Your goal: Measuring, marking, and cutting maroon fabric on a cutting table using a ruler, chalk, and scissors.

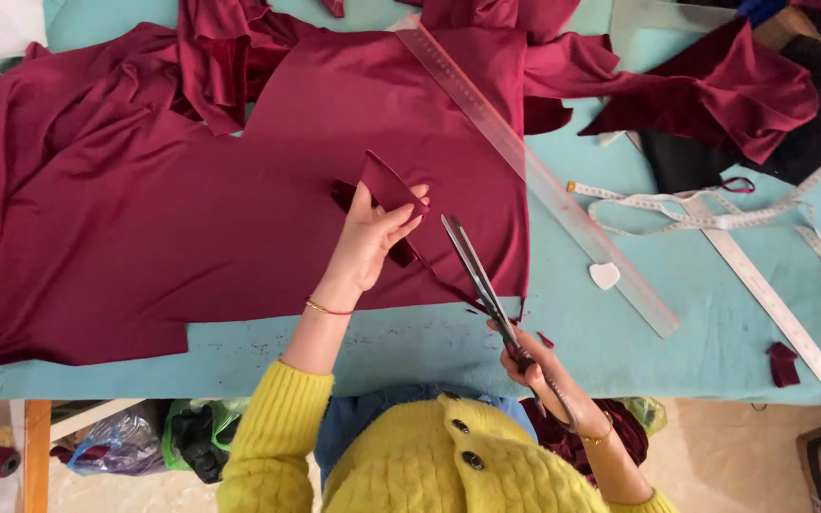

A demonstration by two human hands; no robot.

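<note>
We see the maroon fabric [192, 209] spread flat over the table, smooth and slightly shiny, with a cut piece lifted and folded up near its middle. The long steel scissors [475, 271] lie across its lower right edge, blades open, pointing up-left.

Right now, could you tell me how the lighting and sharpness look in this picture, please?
Head view: even, soft light with faint shadows; the maroon fabric shows a mild sheen, the clear ruler slight glare. The left hand and scissors are fairly sharp; the right hand is a little soft; table edges bow slightly.
</note>
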